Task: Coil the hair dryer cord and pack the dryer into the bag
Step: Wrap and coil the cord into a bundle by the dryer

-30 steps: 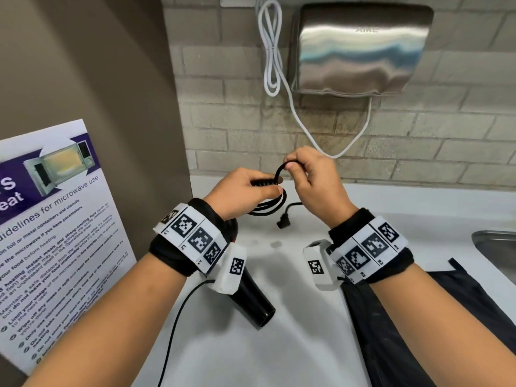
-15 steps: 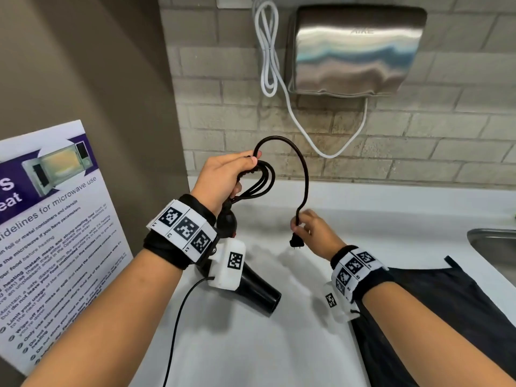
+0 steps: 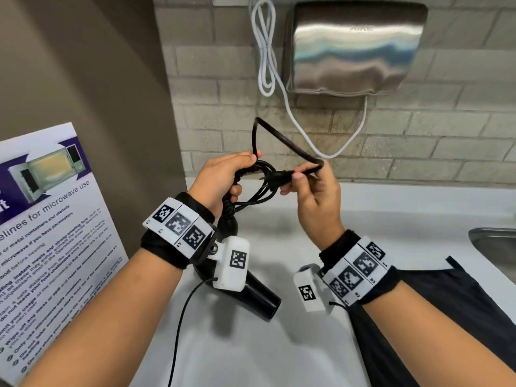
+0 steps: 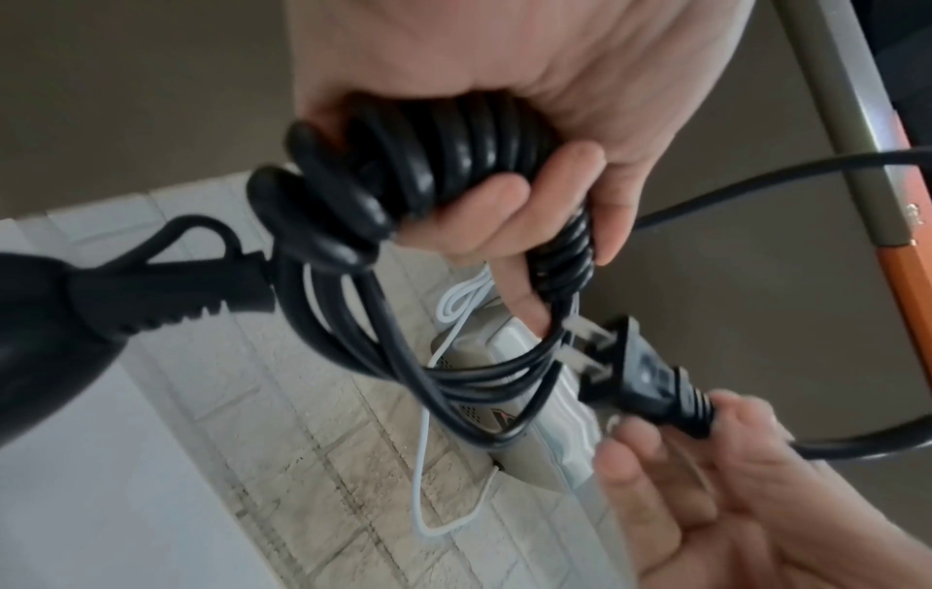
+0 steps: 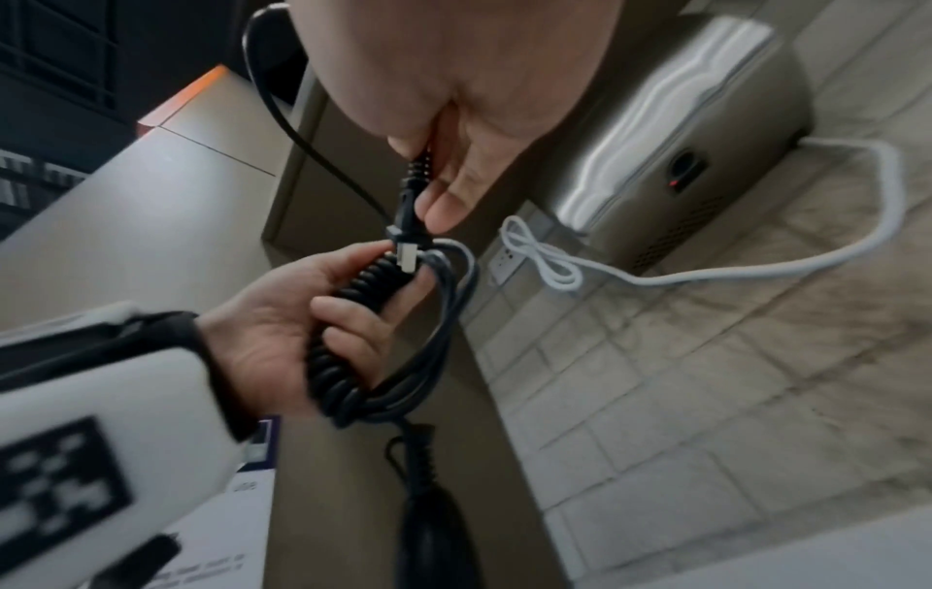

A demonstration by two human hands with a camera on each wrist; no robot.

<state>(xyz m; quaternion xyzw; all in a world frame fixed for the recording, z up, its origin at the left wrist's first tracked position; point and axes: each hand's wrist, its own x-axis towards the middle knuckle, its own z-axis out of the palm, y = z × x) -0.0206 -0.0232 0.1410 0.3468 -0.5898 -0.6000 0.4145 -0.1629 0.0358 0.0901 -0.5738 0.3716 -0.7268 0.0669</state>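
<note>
My left hand (image 3: 227,177) grips the coiled black cord (image 3: 251,191) above the counter, with the hair dryer (image 3: 259,297) hanging below it, nozzle pointing right and down. The left wrist view shows my fingers (image 4: 509,191) curled round the tight coils (image 4: 443,151). My right hand (image 3: 310,188) pinches the plug (image 3: 279,177) and holds its prongs at the cord loops. The plug (image 4: 650,382) meets the loose loops in the left wrist view. The last stretch of cord arcs up between the hands. A black bag (image 3: 452,317) lies flat on the counter at the right.
A steel hand dryer (image 3: 354,48) with a white cable (image 3: 268,51) hangs on the brick wall behind. A microwave poster (image 3: 47,247) leans at the left. A sink edge (image 3: 494,241) shows at the far right. A thin black wire (image 3: 181,331) trails from the left wrist camera.
My right hand has risen from near the counter, bringing the plug up to the coil in my left hand. The free cord now arcs in a tighter loop above the hands.
</note>
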